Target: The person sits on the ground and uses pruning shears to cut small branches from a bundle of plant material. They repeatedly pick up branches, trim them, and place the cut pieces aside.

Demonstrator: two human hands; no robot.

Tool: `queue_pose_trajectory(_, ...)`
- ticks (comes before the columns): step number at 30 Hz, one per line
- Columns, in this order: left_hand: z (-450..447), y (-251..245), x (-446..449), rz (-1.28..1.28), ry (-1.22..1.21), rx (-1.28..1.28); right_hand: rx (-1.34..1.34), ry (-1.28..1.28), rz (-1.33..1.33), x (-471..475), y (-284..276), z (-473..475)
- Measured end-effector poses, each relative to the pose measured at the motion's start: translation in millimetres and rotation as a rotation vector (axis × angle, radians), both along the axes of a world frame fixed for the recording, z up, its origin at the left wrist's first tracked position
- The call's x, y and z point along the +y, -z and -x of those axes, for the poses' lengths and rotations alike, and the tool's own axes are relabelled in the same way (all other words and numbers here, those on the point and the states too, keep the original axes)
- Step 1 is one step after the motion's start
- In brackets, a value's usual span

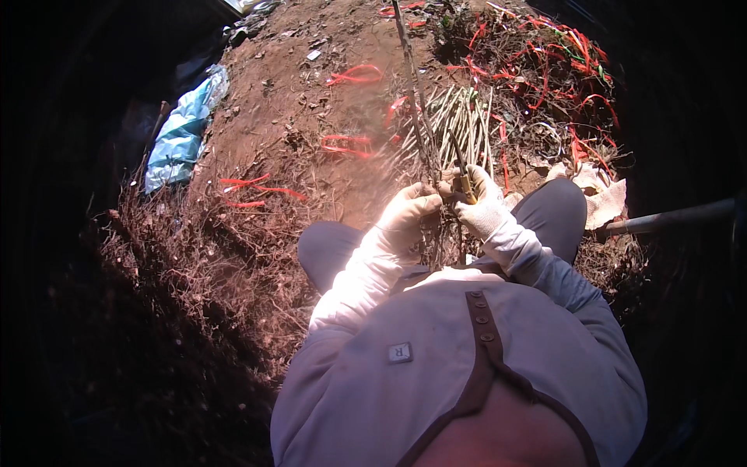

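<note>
My left hand (411,210), in a pale work glove, is closed around a thin brown woody stem (417,117) in front of my lap. The stem reaches up and away from me, with a second thin stem alongside it, and a tangle of brown roots (435,245) hangs below my hands. In my gloved right hand (481,204) is a knife (467,185) with a yellowish handle. Its dark, narrow blade points away from me, beside the stems. The right fingertips are close to the stem; whether they touch it is hard to tell.
Beyond my hands lies a bundle of pale cut sticks (461,119). Red plastic ties (347,146) are scattered over the bare soil (280,105). Rooty plants (198,262) are heaped at left, near blue plastic sheeting (181,137). A pole (671,217) juts in from the right.
</note>
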State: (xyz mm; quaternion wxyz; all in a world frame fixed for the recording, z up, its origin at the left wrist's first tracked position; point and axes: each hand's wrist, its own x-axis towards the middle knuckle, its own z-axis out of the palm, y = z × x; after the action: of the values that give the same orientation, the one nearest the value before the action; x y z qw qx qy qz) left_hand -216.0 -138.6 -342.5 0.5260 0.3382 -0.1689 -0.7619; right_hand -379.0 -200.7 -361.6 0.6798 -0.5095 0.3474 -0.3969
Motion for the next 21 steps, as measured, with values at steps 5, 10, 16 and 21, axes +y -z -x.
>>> queue_pose_trajectory(5,17.7,-7.4,-7.3,0.161,-0.067,-0.107,0.522,0.090,0.397,-10.7,-17.1,39.8)
queue_pose_trajectory(10,22.7,-14.7,-9.7,0.161,-0.087,-0.122,0.839,-0.268,0.480,5.1,-28.0,56.7)
queue_pose_trajectory(16,15.3,11.4,-11.0,0.113,-0.075,-0.304,0.843,-0.347,0.464,0.1,-40.8,48.5)
queue_pose_trajectory(21,-0.8,-13.9,-13.4,0.178,-0.175,-0.305,0.638,-0.185,0.261,-11.8,-15.0,52.4)
